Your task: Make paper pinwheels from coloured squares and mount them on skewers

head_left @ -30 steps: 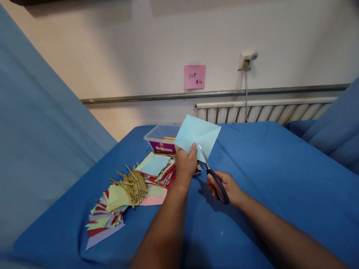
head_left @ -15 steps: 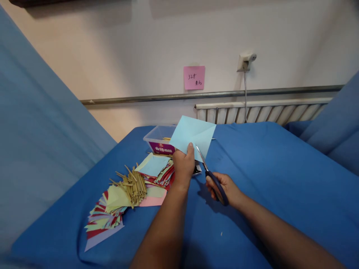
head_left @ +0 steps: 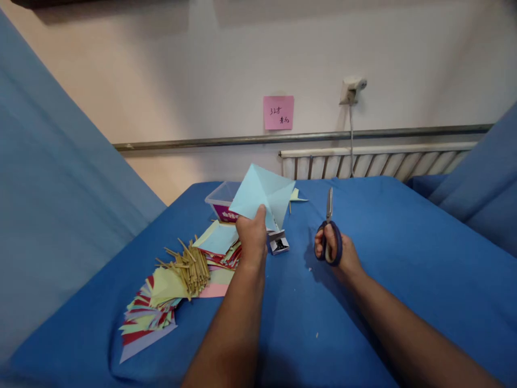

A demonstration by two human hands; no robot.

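Head view: left hand [head_left: 251, 237] pinches light-blue paper square [head_left: 262, 195] by its lower corner, lifted off the blue sheet [head_left: 383, 258] so creases face up. Right hand [head_left: 334, 252] closed around scissors [head_left: 329, 229], blades together (pointing away, clear of paper).

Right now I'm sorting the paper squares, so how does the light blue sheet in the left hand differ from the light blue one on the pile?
The held sheet is lifted off the bed, pinched at its lower edge by the left hand, and shows fold creases. The sheet on the pile lies on top of the other coloured papers, untouched, and looks smoother. Both are light blue and roughly square.
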